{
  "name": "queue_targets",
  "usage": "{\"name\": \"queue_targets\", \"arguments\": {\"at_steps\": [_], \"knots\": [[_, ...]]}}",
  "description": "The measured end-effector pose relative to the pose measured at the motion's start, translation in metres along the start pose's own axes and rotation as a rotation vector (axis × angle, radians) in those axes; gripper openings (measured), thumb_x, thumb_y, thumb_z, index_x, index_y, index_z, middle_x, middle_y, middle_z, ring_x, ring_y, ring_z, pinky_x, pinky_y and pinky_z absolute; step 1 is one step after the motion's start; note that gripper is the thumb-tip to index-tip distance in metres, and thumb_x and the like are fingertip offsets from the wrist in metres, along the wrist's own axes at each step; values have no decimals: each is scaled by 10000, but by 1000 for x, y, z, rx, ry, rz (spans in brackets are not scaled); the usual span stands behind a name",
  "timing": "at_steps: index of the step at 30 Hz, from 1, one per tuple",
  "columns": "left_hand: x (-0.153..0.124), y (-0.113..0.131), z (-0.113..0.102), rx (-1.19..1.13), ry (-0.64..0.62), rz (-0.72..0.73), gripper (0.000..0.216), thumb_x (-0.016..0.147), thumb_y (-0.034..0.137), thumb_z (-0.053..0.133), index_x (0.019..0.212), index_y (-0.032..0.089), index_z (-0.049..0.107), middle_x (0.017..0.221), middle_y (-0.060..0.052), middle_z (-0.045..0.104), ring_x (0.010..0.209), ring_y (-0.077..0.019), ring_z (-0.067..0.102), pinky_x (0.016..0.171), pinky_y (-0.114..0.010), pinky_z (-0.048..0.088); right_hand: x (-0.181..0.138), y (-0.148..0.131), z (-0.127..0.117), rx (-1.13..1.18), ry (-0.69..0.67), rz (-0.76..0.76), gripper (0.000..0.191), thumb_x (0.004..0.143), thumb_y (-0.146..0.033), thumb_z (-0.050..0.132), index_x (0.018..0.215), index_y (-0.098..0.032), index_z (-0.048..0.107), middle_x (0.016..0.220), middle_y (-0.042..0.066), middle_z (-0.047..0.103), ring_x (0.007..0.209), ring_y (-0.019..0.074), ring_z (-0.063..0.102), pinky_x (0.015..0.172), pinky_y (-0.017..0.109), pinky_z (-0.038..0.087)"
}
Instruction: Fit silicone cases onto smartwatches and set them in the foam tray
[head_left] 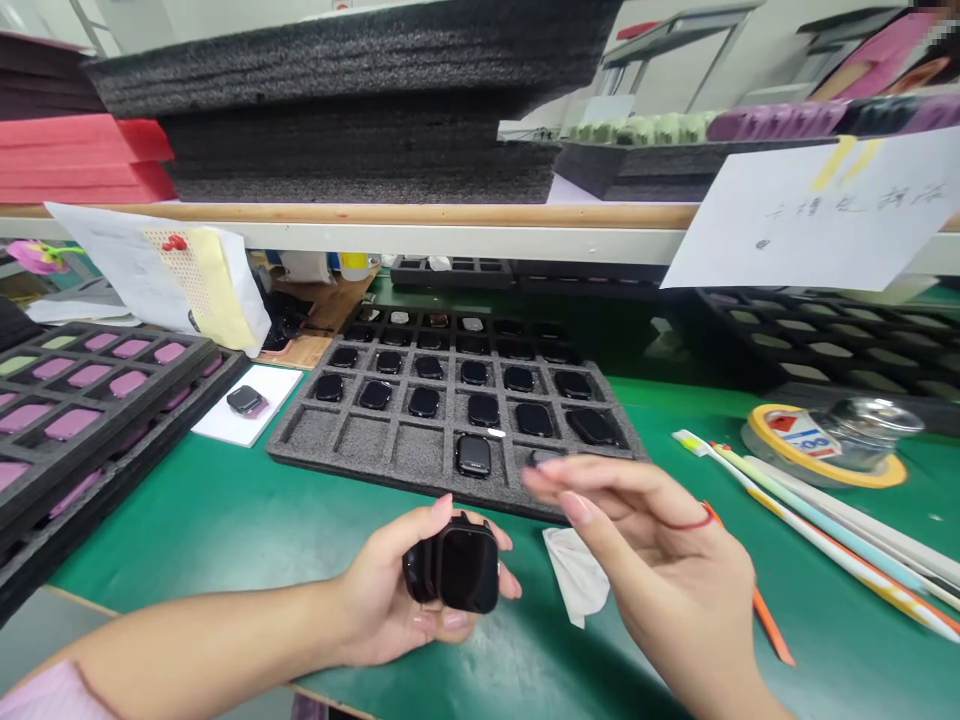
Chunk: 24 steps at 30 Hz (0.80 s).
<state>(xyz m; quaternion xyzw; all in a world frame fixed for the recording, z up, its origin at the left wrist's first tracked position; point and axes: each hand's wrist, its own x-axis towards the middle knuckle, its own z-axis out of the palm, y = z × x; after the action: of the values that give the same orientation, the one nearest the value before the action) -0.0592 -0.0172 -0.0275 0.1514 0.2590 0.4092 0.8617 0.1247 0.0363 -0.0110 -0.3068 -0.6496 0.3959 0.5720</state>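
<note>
My left hand [409, 575] is closed around two black smartwatch cases [469, 568], held side by side over the green bench. The nearer one turns its dark glossy screen to me. My right hand [667, 550] hovers at the front right of a grey foam tray [420, 455], thumb and fingers curled but apart, with nothing visible between them. Just behind its fingertips, partly covered, a small dark piece [541, 457] shows in a compartment. Beside it a watch case [474, 456] sits in the front row. More black watch cases [424, 400] fill rows behind.
Foam trays with purple pieces [77, 421] stand at left, near a watch case on white paper [244, 400]. A white cloth [577, 575], toothbrushes [810, 510], an orange stick [772, 625], tape and a metal-topped jar [874, 430] lie right. A shelf edge [450, 235] spans above.
</note>
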Motion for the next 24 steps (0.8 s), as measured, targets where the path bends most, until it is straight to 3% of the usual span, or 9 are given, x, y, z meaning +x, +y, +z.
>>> {"name": "queue_targets", "arguments": {"at_steps": [3, 8, 12, 16, 19, 21, 24], "knots": [[0, -1, -1, 6, -7, 4, 453, 796, 562, 696, 915, 124, 700, 778, -91, 726, 386, -49, 424, 396, -213, 108, -3, 1, -3, -116, -41, -206, 156, 880, -104, 686, 913, -249, 731, 868, 23, 786, 817, 200, 774, 738, 319, 682], [0, -2, -2, -18, 2, 12, 390, 809, 516, 702, 904, 139, 679, 745, -72, 705, 392, -51, 441, 389, -193, 120, -4, -1, -10, -227, -211, -486, 344, 850, -59, 709, 1108, -284, 749, 960, 16, 809, 849, 208, 780, 787, 313, 669], [-1, 0, 1, -44, 29, -9, 400, 758, 523, 761, 859, 145, 678, 597, 5, 569, 414, -59, 463, 387, -168, 133, -14, -9, -13, -233, -452, -451, 303, 1009, -226, 540, 1255, -320, 689, 1048, 20, 801, 973, 201, 764, 874, 295, 639], [-2, 2, 3, -58, 50, -20, 430, 707, 520, 804, 866, 135, 694, 657, 6, 559, 439, -46, 461, 379, -152, 145, -22, -9, -11, -307, -487, -428, 348, 1065, -282, 406, 1326, -333, 631, 1077, 13, 793, 1031, 178, 736, 933, 301, 602], [-2, 0, 2, -49, 71, 0, 436, 715, 524, 803, 874, 136, 685, 683, 5, 560, 454, -41, 450, 384, -149, 155, -18, -6, -4, -368, -502, -611, 269, 1008, -186, 534, 1227, -248, 678, 1004, 22, 802, 947, 174, 738, 879, 295, 600], [-2, -3, 2, -13, 102, 64, 434, 730, 529, 802, 861, 136, 673, 662, 20, 536, 446, -26, 404, 391, -149, 149, -14, -4, 2, -405, -464, -660, 226, 925, -224, 682, 1150, -210, 680, 915, 29, 792, 837, 182, 718, 803, 322, 588], [-1, -7, 3, 116, 103, 157, 459, 731, 552, 805, 819, 126, 657, 644, 36, 509, 429, -12, 323, 392, -164, 126, -16, -2, 11, -436, -427, -498, 540, 864, -418, 749, 1311, -176, 567, 822, 27, 715, 720, 174, 641, 686, 328, 548]]}}
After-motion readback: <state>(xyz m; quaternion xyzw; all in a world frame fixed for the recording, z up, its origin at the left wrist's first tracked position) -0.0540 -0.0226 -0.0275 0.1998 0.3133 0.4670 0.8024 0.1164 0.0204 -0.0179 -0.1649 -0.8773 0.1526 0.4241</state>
